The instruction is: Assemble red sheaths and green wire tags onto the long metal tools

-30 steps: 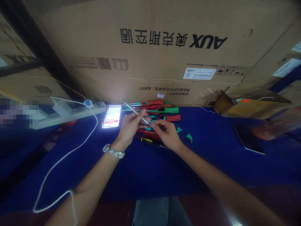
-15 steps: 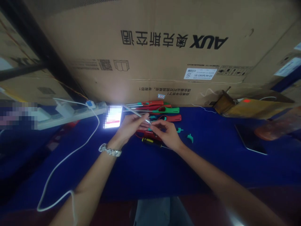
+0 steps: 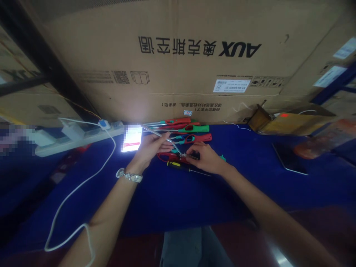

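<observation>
My left hand [image 3: 147,150], wearing a metal-banded watch [image 3: 130,175], is closed on a slim metal lighter tube [image 3: 155,133] that slants down to the right. A thin shiny strand [image 3: 177,147] runs from the tube's near end towards my right hand [image 3: 207,157]. My right hand pinches a small dark part [image 3: 195,155], partly hidden by the fingers; its exact kind cannot be made out. Just behind lie several long-nosed lighters, among them a green lighter [image 3: 204,128] and a red lighter [image 3: 204,138]. Below my hands rests a black-and-yellow screwdriver [image 3: 178,165].
A lit phone screen [image 3: 132,139] stands left of my left hand, near a white power strip [image 3: 80,139] and its cable [image 3: 83,190]. To the right are a dark phone [image 3: 287,157], a bottle [image 3: 319,142] and a yellow box [image 3: 292,122]. A large cardboard carton [image 3: 178,85] walls the back.
My right hand has moved right and slightly down, away from the tube's end. The thin strand and dark part now show. My left hand keeps its hold; the view has shifted slightly.
</observation>
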A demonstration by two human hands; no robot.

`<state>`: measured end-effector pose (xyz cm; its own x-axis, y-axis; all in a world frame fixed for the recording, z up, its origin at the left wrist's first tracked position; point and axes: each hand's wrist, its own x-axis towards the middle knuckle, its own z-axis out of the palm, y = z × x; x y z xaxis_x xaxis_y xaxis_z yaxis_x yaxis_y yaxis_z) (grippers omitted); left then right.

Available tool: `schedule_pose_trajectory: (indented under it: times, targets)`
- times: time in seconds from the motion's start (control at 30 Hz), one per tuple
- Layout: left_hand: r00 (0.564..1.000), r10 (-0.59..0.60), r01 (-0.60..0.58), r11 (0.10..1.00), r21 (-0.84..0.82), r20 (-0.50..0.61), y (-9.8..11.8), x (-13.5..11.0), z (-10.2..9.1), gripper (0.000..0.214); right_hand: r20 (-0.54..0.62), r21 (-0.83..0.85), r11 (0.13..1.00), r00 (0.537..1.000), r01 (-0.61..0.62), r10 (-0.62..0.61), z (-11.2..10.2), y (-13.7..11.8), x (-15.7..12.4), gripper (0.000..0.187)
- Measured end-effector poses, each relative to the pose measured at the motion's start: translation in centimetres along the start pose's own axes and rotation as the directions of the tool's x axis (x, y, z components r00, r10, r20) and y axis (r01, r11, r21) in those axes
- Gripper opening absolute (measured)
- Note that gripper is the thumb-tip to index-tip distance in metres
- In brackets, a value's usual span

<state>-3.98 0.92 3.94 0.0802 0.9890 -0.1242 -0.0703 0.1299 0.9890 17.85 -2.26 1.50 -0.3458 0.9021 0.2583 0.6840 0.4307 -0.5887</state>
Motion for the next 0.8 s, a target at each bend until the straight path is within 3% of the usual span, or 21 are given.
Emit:
schedule_pose_trajectory:
  times: [0.4,0.8]
  targets:
    - [0.995,0.037,-0.038,0.999,-0.020,-0.089,0.3,0.6,-1.5,0.033,-0.035,-0.039,0.989,0.989,0.142,-0.143,1.1,-1.4,0.6,0.010]
    - [0.994,-0.001,0.002,1.000,0.010,-0.113,0.7,0.1,-1.0,0.026,-0.105,-0.011,0.998,0.992,0.065,-0.066,2.6,-0.8,0.4,0.009]
